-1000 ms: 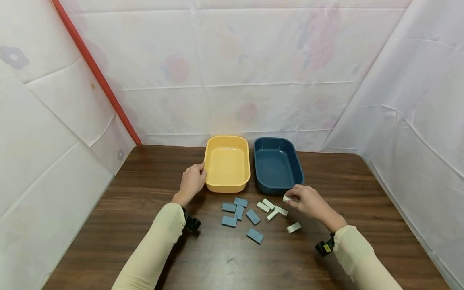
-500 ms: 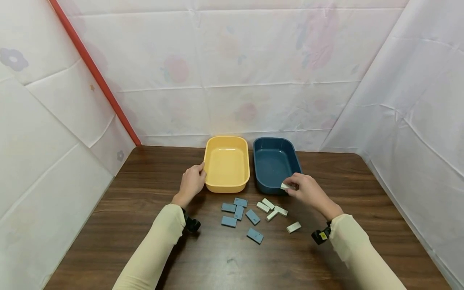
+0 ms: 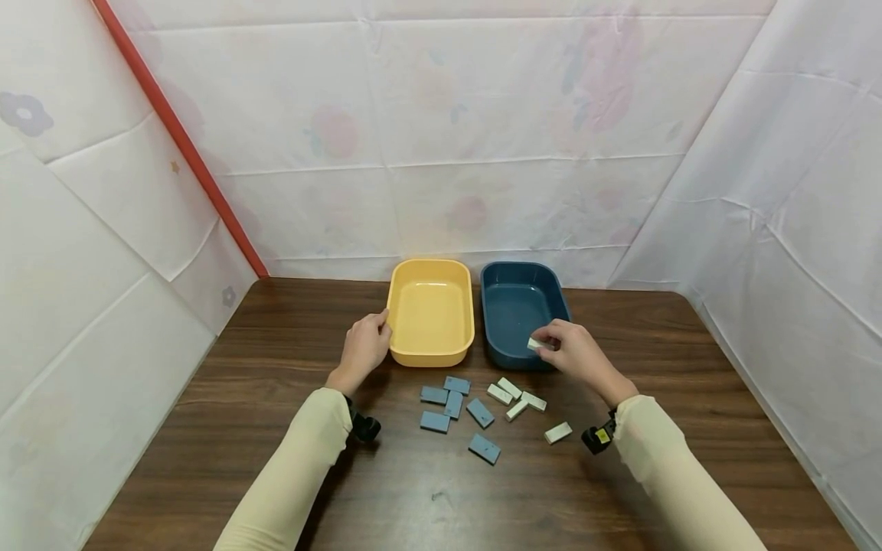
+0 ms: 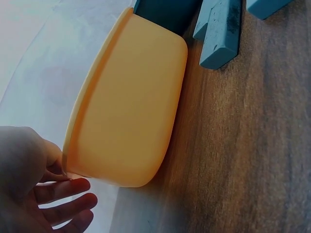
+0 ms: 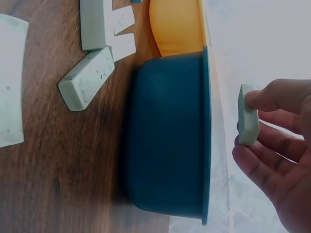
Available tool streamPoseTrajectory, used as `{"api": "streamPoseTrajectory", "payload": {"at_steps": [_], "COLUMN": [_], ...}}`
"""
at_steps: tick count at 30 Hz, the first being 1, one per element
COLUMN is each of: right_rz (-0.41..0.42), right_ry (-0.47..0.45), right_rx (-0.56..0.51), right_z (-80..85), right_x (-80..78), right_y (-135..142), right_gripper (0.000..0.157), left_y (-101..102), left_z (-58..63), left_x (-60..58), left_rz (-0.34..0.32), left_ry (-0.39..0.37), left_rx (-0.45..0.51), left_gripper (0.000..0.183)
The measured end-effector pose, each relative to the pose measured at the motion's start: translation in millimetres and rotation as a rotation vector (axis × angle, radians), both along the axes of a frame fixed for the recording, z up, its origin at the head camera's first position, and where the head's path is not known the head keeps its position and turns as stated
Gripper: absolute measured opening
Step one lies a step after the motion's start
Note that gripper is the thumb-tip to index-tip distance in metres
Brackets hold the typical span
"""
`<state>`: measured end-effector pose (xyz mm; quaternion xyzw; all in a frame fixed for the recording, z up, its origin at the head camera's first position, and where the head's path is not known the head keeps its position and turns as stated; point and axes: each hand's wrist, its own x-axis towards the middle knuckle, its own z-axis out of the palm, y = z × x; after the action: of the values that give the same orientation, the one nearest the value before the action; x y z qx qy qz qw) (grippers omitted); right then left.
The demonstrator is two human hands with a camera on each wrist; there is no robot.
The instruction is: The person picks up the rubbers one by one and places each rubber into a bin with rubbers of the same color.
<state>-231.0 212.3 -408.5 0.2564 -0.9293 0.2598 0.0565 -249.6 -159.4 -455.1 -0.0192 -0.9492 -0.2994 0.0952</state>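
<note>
My left hand (image 3: 365, 346) pinches the left rim of a yellow plastic bin (image 3: 432, 314) between thumb and forefinger; the other fingers extend loosely below in the left wrist view. Over the near right part of a dark blue bin (image 3: 518, 306), my right hand (image 3: 580, 353) holds a pale green block (image 5: 248, 116) by its fingertips. From the right wrist view, that block is above the blue bin's rim. Several more pale blocks (image 3: 534, 401) lie on the table in front of the blue bin, one apart to the right.
Several grey-blue blocks (image 3: 485, 448) lie in front of the yellow bin on the dark wooden table (image 3: 289, 474). Both bins stand side by side near the back edge. White patterned sheets (image 3: 441, 115) hang behind and at the sides, with a red strip (image 3: 186, 145) at left.
My right hand has lifted the pale block from in front of the blue bin and carried it up, away from me and slightly left, over its rim. The left hand stays put.
</note>
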Motion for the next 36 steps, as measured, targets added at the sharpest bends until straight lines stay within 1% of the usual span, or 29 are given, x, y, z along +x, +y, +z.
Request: {"api": "streamPoseTrajectory", "payload": {"at_steps": [10, 15, 22, 26, 34, 36], "right_rz": [-0.033, -0.044, -0.053, -0.043, -0.028, -0.013], "right_ry": [-0.030, -0.060, -0.082, -0.121, -0.249, -0.263], "right_rx": [0.008, 0.015, 0.066, 0.097, 0.143, 0.161], "right_z": [-0.9, -5.3, -11.3, -14.0, -17.3, -19.5], "right_x": [-14.6, -22.3, -36.4, -45.0, -57.9, -61.0], "right_y": [-7, -11, -16, -20, -27, -29], "right_gripper": [0.020, 0.021, 0.018, 0.017, 0.016, 0.016], "left_y": [-1, -1, -1, -1, -2, -2], "left_z": [1.0, 2.0, 3.3, 3.5, 1.8, 1.3], "left_x": [1.7, 2.4, 2.8, 3.0, 2.3, 2.1], "left_rz": [-0.008, -0.002, 0.006, 0.009, -0.006, -0.004], "left_ry": [-0.020, -0.027, -0.039, -0.036, -0.033, -0.031], "left_rx": [0.013, 0.013, 0.019, 0.024, 0.028, 0.029], "left_gripper": [0.043, 0.043, 0.043, 0.043, 0.043, 0.043]}}
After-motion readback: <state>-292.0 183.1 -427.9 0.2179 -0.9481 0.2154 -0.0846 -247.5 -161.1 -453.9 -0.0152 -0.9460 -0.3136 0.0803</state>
